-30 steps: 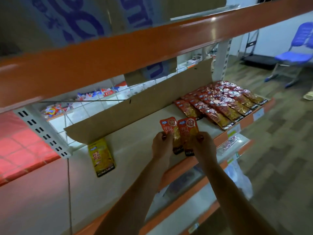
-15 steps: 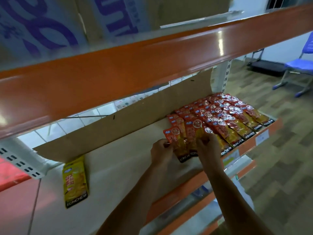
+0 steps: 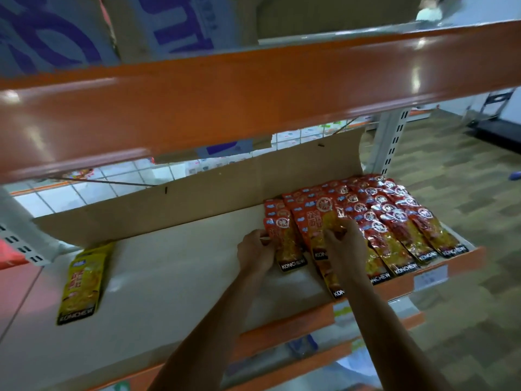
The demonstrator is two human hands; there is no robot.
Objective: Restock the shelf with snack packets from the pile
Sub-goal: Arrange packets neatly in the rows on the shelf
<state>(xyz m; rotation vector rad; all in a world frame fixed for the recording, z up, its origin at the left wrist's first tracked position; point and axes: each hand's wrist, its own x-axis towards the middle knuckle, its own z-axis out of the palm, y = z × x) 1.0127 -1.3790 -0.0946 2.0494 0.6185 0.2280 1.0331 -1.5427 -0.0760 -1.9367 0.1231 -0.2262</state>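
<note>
Bare shelf [image 3: 174,272] wide open left of the red row [image 3: 394,221], as far as a lone yellow packet [image 3: 81,283] lying flat near the left end. Behind, upright cardboard [image 3: 214,198]; in front, the orange lip [image 3: 284,325]; overhead, an orange beam [image 3: 253,88], low and close. Red row packed tight and overlapping at the right end, lower ends near the lip. Left grip [image 3: 255,249] curled on the left edge of the end packet [image 3: 287,249], pinching it flat on the shelf beside the row. Right grip [image 3: 342,244] curled over the next packet [image 3: 315,221], fingertips pinching its foil; lower end further forward than the rest, at the lip.
</note>
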